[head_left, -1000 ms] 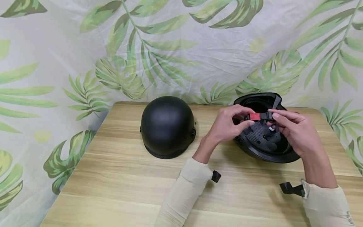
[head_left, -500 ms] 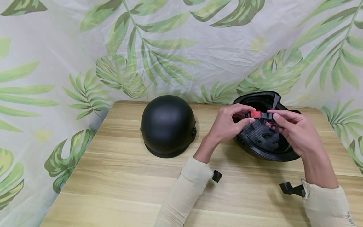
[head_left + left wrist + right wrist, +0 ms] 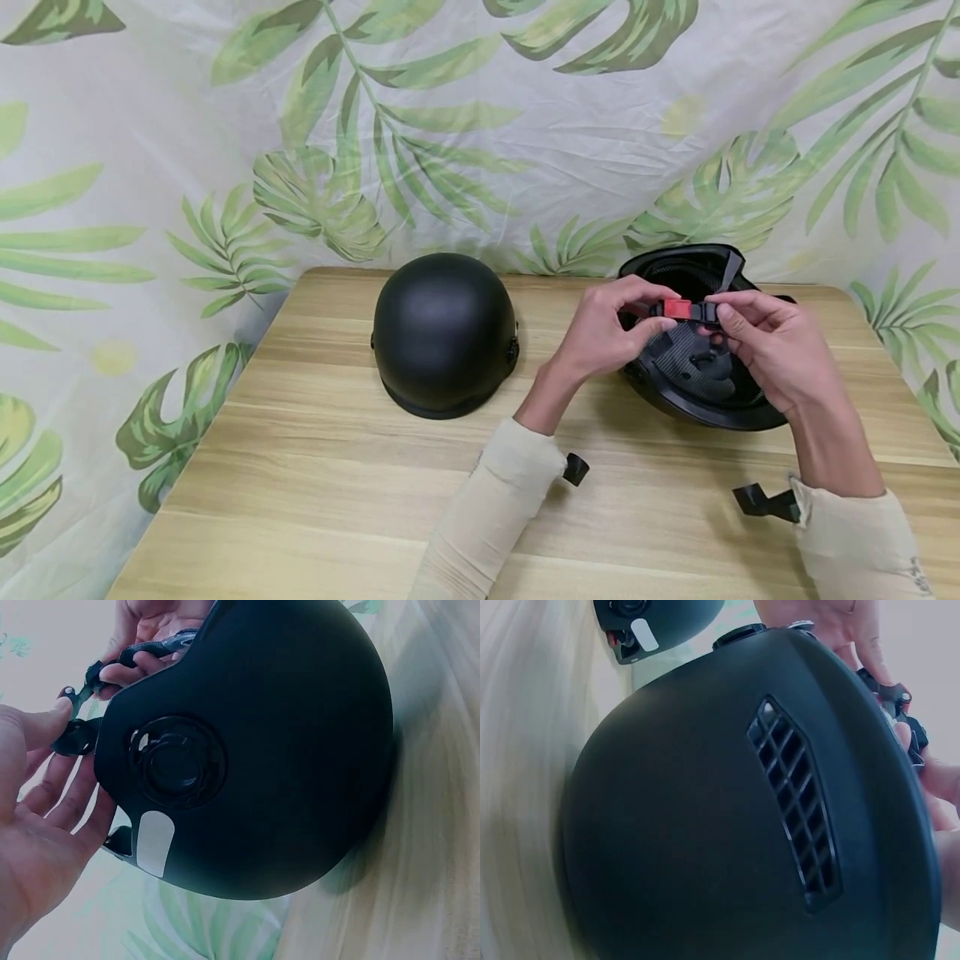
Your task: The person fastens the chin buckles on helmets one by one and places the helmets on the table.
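Note:
A black helmet (image 3: 697, 408) lies upside down at the right of the table, its padded inside facing up. Over its opening my hands hold a red and black chin-strap buckle (image 3: 677, 309). My left hand (image 3: 603, 329) pinches the red end between thumb and fingers. At the black end, my right hand (image 3: 780, 354) grips with thumb and curled fingers. The two buckle parts lie in line, right up against each other. In the left wrist view the helmet's side shows a round dial (image 3: 176, 763). A vent grille (image 3: 799, 802) fills part of the right wrist view.
A second black helmet (image 3: 445, 333), dome up, stands left of my hands on the wooden table (image 3: 337, 500). Behind the table hangs a leaf-patterned cloth (image 3: 450, 125). Black mounts (image 3: 575, 469) stick out from both sleeves.
My right hand has shifted slightly left, toward the left hand. The buckle stays between both hands, and both helmets remain in place.

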Action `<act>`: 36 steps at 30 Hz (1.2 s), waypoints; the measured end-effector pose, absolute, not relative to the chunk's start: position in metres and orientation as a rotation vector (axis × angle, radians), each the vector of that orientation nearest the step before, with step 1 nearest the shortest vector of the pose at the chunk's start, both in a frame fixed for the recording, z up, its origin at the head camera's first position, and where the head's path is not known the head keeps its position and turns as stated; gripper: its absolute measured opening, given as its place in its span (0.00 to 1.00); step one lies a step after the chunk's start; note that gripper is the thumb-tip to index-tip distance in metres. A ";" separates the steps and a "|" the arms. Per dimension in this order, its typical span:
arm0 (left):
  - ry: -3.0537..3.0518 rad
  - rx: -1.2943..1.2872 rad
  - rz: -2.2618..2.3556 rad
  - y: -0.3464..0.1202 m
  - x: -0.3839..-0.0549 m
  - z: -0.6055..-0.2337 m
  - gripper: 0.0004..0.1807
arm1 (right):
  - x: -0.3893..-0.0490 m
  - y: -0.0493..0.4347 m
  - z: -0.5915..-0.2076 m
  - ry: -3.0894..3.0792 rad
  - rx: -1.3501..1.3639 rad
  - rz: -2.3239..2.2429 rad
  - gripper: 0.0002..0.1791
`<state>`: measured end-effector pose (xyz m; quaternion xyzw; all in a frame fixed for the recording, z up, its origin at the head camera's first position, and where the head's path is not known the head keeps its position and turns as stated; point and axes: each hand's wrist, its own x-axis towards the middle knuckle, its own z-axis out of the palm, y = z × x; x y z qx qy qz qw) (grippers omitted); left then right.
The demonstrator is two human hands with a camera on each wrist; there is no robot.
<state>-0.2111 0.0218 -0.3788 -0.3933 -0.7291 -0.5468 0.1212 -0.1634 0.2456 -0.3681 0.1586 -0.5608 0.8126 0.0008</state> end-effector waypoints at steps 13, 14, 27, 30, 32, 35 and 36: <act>-2.193 -1.129 -1.472 0.020 -0.210 -0.378 0.15 | -0.163 0.242 -0.366 -1.950 0.435 2.388 0.11; -2.200 -1.128 -1.462 0.020 -0.210 -0.378 0.15 | -0.163 0.242 -0.366 -1.954 0.435 2.385 0.11; -2.272 -1.071 -1.375 0.021 -0.207 -0.377 0.16 | -0.164 0.248 -0.368 -2.028 0.381 2.313 0.10; -2.283 -1.053 -1.354 0.022 -0.208 -0.377 0.16 | -0.166 0.250 -0.369 -2.063 0.349 2.279 0.10; -2.294 -1.039 -1.340 0.021 -0.208 -0.377 0.17 | -0.167 0.253 -0.370 -2.080 0.330 2.264 0.10; -2.315 -1.019 -1.332 0.020 -0.210 -0.377 0.18 | -0.168 0.258 -0.370 -2.170 0.276 2.173 0.10; -2.323 -1.013 -1.335 0.019 -0.210 -0.376 0.18 | -0.169 0.259 -0.370 -2.213 0.267 2.126 0.11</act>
